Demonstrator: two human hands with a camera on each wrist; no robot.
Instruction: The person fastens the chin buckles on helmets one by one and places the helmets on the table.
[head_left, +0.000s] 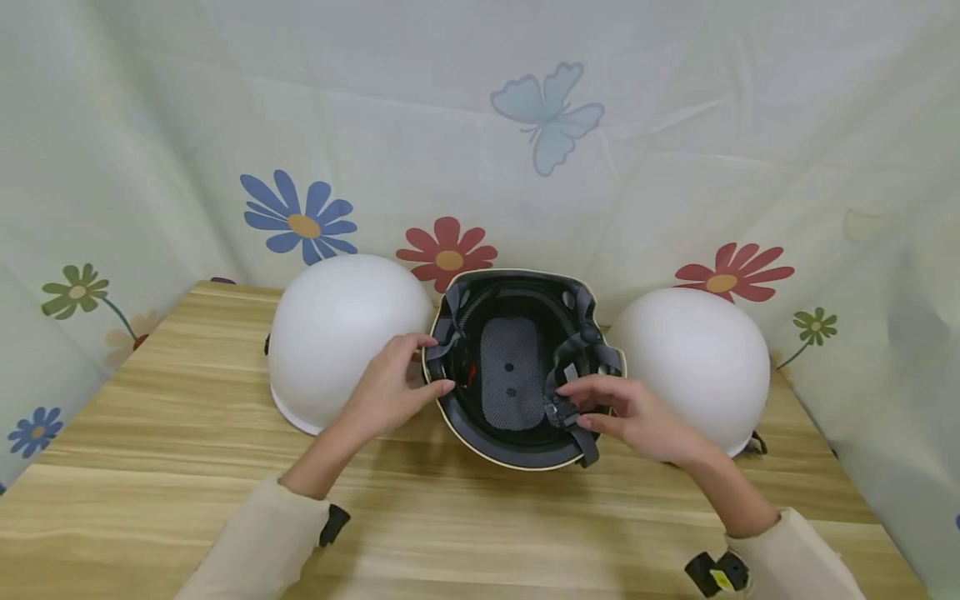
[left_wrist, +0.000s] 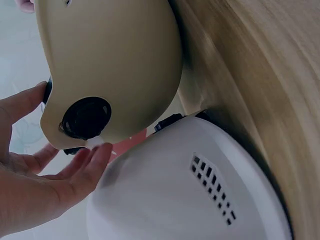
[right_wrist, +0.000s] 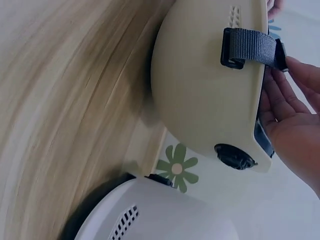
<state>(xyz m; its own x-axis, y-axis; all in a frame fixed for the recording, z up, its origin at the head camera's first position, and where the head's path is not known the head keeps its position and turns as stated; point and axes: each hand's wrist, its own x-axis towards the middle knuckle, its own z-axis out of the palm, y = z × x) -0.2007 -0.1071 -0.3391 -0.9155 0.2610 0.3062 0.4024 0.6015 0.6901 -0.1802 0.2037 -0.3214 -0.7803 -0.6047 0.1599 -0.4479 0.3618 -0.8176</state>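
Observation:
An upturned beige helmet (left_wrist: pixel 120 55) sits on the table between two white helmets, its black padded inside (head_left: pixel 491 358) facing up. My left hand (head_left: pixel 390 383) grips its left rim, thumb on the edge and fingers on the outside near a round black knob (left_wrist: pixel 87 117). At the right side, my right hand (head_left: pixel 637 417) pinches the black buckle (head_left: pixel 561 412) of the chin strap between thumb and fingers. In the right wrist view, a grey strap end (right_wrist: pixel 252 46) with a black slider hangs over the outer shell.
One white helmet (head_left: pixel 341 333) stands dome up on the left, close against the beige one. Another white helmet (head_left: pixel 697 367) stands dome up on the right. Behind the wood-grain table (head_left: pixel 480 533) hangs a pale curtain (head_left: pixel 420 100) printed with flowers and a butterfly.

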